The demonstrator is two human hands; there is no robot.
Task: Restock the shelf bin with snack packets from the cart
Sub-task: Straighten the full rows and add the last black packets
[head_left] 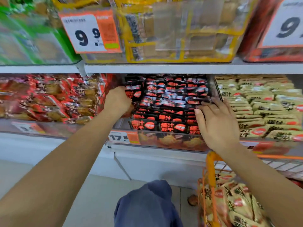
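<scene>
While both arms reach into the middle shelf bin (172, 140), the step in hand looks like placing and tidying, not fetching. Left hand (117, 99) sits at the bin's left end, fingers curled round the edge of a black packet (133, 94) standing upright against the side wall; the thumb is hidden behind the hand. Right hand (216, 122) lies at the bin's right end, fingers nearly straight and spread, tips pressing flat on the black packets (172, 99) there; it holds nothing that I can see. Bin already close to full: rows of black-and-red packets stacked from front lip to back. Cart (211, 171), orange wire, stands low at right, just below the shelf; the packets visible in it are beige (237, 199), matching the beige bin (262, 105) to the right, not the black one. Frame is motion-blurred, print mostly unreadable. Judgement: left packet needs seating down into the gap at the left wall while the right hand steadies the rows. Next fetch likely calls for turning down-right to the cart, and checking which colour goes where.
</scene>
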